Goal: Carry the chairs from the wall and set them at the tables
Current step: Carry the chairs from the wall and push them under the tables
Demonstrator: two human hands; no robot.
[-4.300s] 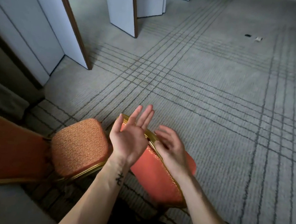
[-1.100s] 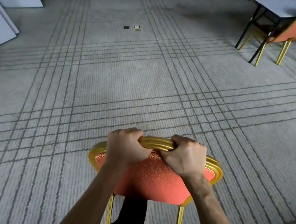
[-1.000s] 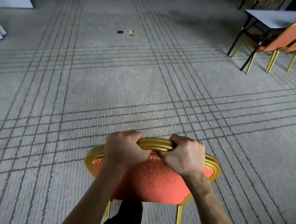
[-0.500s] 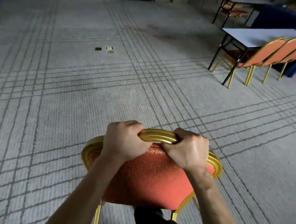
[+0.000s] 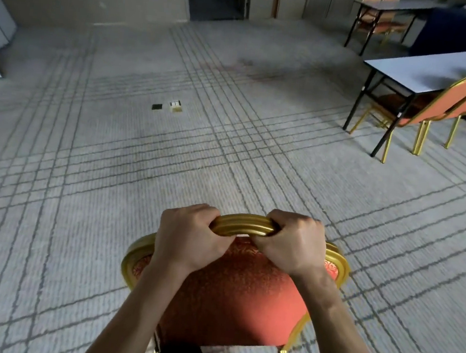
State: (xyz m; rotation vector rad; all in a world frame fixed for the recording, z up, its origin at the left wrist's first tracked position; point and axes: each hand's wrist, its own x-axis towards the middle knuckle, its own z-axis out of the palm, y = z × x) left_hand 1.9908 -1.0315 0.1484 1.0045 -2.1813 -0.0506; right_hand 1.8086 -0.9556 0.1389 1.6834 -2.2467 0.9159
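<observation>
One chair [image 5: 237, 300] appears to be mid-carry. Its orange back pad faces the camera and its gold top rail [image 5: 242, 225] is right in front of the person. It is over open carpet [image 5: 109, 192], well apart from any table. Only one gold leg shows at the lower edge, so whether the legs are off the floor cannot be told.

The left hand [image 5: 188, 237] wraps the rail with its fingers curled over the far side. The right hand [image 5: 290, 245] grips the rail just beside it, knuckles up, and both hands are near the middle of the rail.

Ahead to the right, a white-topped table [image 5: 438, 68] already has at least two orange chairs [image 5: 446, 101] along its near side, so that part of the job looks done. A second table [image 5: 393, 5] stands farther back, with chair backs showing behind it.

For this chair the pickup seems finished and the crossing is under way. It has yet to reach a table and be set at a free place. How many chairs wait at the wall is out of view. Two small floor boxes [image 5: 171, 106] lie on the carpet, left of the line toward the nearer table.
</observation>
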